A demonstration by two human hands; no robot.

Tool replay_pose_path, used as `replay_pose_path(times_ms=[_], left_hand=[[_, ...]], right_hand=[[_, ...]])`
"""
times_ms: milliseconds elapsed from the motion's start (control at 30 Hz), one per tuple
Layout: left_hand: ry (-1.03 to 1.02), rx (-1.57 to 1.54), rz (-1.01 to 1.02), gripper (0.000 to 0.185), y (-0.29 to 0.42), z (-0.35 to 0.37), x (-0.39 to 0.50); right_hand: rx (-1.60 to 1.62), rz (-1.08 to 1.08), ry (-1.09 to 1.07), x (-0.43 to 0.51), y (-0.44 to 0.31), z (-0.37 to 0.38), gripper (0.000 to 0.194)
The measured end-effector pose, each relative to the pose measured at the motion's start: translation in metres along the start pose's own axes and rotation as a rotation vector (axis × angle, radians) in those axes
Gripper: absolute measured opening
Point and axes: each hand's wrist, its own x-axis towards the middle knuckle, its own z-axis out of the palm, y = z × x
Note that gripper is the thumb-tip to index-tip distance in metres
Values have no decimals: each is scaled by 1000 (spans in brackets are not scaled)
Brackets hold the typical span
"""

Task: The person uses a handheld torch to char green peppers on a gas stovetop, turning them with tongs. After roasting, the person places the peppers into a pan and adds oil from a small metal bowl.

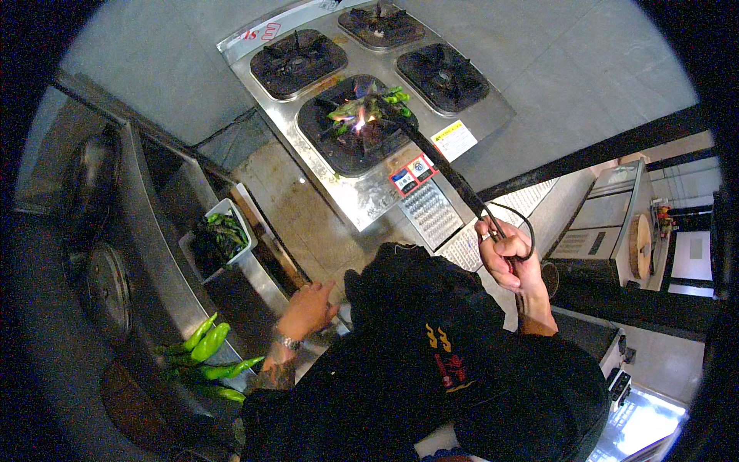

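Note:
My right hand (508, 248) grips the looped handles of long dark metal tongs (444, 164). Their far end reaches over the lit front burner (364, 153) of a steel gas stove, where charred green peppers (366, 110) lie in the flame, some with bright green ends; whether the tips pinch them is hard to tell. Empty of any visible object, my left hand (306, 312) rests by the edge of the steel counter, fingers partly spread, a metal watch band at its wrist. Fresh long green peppers (211, 343) lie on the counter left of that forearm.
A white plastic container (249, 237) of dark, charred peppers sits on the counter at the left. Three more burners are on the stove (369, 202). A round metal lid (109, 289) lies far left. A round wooden board (639, 247) stands on a cabinet at the right.

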Motion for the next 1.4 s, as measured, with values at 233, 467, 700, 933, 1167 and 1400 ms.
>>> replay_pose_path(times_ms=[233,467,700,933,1167,1400], left_hand=[[46,8,32,53,-5,6,1],[56,0,32,51,-6,7,1],[78,6,57,51,-7,8,2],[98,41,73,52,-5,9,2],[119,39,99,52,-8,12,2],[135,73,98,52,-8,12,1]], right_hand=[[120,-38,-49,-14,-18,17,30],[-150,-24,-73,-2,-22,8,35],[-240,66,125,39,24,-12,23],[-291,72,89,23,14,-21,24],[-129,26,83,13,4,-15,32],[-123,-12,115,23,3,-13,22]])
